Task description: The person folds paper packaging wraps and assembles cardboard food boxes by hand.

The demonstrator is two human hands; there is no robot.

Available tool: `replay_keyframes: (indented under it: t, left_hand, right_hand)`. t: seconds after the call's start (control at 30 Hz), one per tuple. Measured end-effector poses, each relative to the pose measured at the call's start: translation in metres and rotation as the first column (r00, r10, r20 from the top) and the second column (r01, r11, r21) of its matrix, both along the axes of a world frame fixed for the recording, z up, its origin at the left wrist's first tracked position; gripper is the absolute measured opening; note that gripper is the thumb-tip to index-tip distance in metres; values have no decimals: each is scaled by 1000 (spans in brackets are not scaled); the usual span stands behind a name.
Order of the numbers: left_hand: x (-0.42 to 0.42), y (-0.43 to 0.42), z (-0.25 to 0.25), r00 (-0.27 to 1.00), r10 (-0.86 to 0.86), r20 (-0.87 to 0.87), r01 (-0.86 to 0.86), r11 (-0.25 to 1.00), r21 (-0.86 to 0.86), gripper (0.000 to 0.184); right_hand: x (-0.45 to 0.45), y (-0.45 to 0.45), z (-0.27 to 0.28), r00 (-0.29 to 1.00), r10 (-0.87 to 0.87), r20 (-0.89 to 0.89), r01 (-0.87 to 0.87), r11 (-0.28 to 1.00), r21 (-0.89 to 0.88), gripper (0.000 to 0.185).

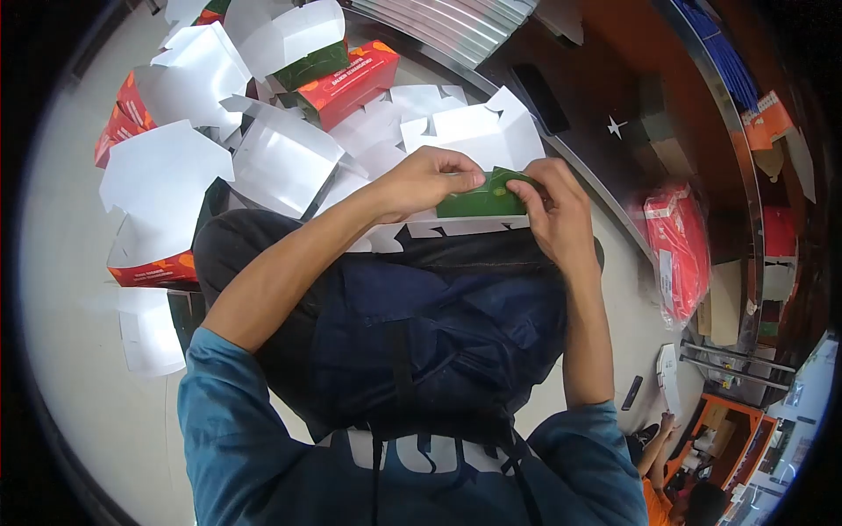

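Note:
A partly folded cardboard food box (478,131) stands over my lap, its white inside showing and its green outer side turned towards me. My left hand (430,182) is closed on the upper left part of the green side, thumb and fingers pinched at its edge. At the right end of that side, my right hand (554,206) pinches the green flap between thumb and curled fingers. Below the green side runs a white slotted flap. Just left of my hands lie flat white box blanks (373,131) and an opened-out white box (285,158).
Several red and green boxes (355,83) pile up on the floor to the left. A dark shelf edge with a phone (539,98) and a stack of flat sheets (447,26) lies ahead. Right are a red plastic-wrapped pack (677,254) and another person (667,491) holding white card.

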State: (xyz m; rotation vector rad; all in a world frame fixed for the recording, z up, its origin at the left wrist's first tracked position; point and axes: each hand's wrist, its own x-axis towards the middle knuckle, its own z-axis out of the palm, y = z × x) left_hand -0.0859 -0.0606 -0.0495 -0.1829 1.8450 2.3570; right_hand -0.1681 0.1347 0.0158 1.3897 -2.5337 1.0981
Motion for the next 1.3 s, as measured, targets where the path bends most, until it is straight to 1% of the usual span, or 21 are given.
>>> replay_keyframes:
  t: [0.07, 0.17, 0.3, 0.4, 0.47, 0.5, 0.57, 0.6, 0.63, 0.67, 0.7, 0.73, 0.77, 0.83, 0.9, 1.0, 1.03, 1.13, 1.17, 1.27, 1.3]
  left_hand:
    - [0, 0, 2, 999, -20, 41, 19, 999, 27, 26]
    - [1, 0, 9, 999, -23, 42, 23, 1000, 14, 25]
    - [1, 1, -2, 994, -11, -111, -6, 988, -155, 25]
    - [2, -2, 2, 988, -48, -145, 28, 990, -136, 24]
    - [5, -3, 18, 998, -36, 46, 25, 976, 215, 23]
    - [7, -5, 25, 989, -51, 142, -7, 926, 379, 22]
    - [3, -11, 24, 996, -64, -64, 72, 991, 114, 26]
    - [1, -15, 24, 982, -92, -165, 89, 996, -26, 29]
    - [0, -19, 28, 980, -13, -200, -9, 994, -105, 30]
    - [1, -21, 33, 971, 111, -212, -104, 994, 42, 30]
    - [3, -22, 42, 950, 233, -207, -195, 962, 189, 30]
    - [4, -23, 48, 918, 351, -184, -279, 902, 329, 30]
    - [1, -22, 46, 887, 423, -185, -285, 817, 502, 26]
    - [5, -18, 48, 867, 470, -165, -302, 760, 575, 26]
    - [7, -20, 47, 863, 487, -133, -277, 677, 682, 30]
    - [8, -26, 50, 859, 466, -213, -257, 751, 608, 29]
    - [7, -27, 47, 847, 461, -265, -296, 823, 485, 27]
    - [9, -26, 45, 866, 412, -282, -278, 867, 413, 27]
    - [8, -27, 44, 868, 401, -291, -268, 874, 405, 26]
    - [8, -30, 44, 863, 403, -305, -286, 887, 362, 22]
    - [12, -26, 50, 855, 420, -303, -315, 887, 339, 21]
  right_hand:
    - [1, -2, -7, 997, -52, -63, 42, 988, -148, 12]
    - [-1, -3, -10, 973, -184, 140, 211, 954, -212, 12]
    - [1, -3, 0, 997, 14, 82, -12, 1000, -26, 14]
    - [0, -5, 11, 986, 93, 138, -111, 984, 136, 16]
    - [-1, -9, 19, 977, 89, 193, -129, 971, 202, 20]
    - [-2, -12, 20, 992, 78, 102, -93, 985, 148, 25]
    - [0, -22, 19, 996, 40, -76, -38, 999, 27, 35]
    - [4, -27, 14, 989, -29, -148, 9, 991, -133, 39]
    - [11, -31, 6, 972, -106, -207, 42, 956, -292, 44]
    - [18, -34, 1, 949, -188, -252, 60, 894, -444, 49]
    - [30, -30, 3, 916, -111, -386, -27, 941, -336, 60]
    - [43, -34, 0, 919, -27, -393, -82, 963, -259, 61]
    - [57, -42, -5, 918, 54, -392, -134, 975, -179, 62]
    - [66, -49, -14, 928, 99, -360, -157, 978, -136, 64]
    - [61, -60, -22, 949, 50, -310, -120, 970, -212, 65]
    - [49, -62, -7, 948, 26, -316, -112, 960, -256, 68]
    - [43, -60, -6, 969, 24, -246, -95, 955, -282, 67]
    - [35, -56, 4, 970, 139, -201, -176, 968, -179, 57]
    - [37, -55, 6, 963, 177, -204, -214, 961, -176, 48]
    - [43, -49, 5, 943, 288, -169, -308, 945, -107, 43]
    - [44, -48, 6, 959, 223, -177, -246, 962, -120, 40]
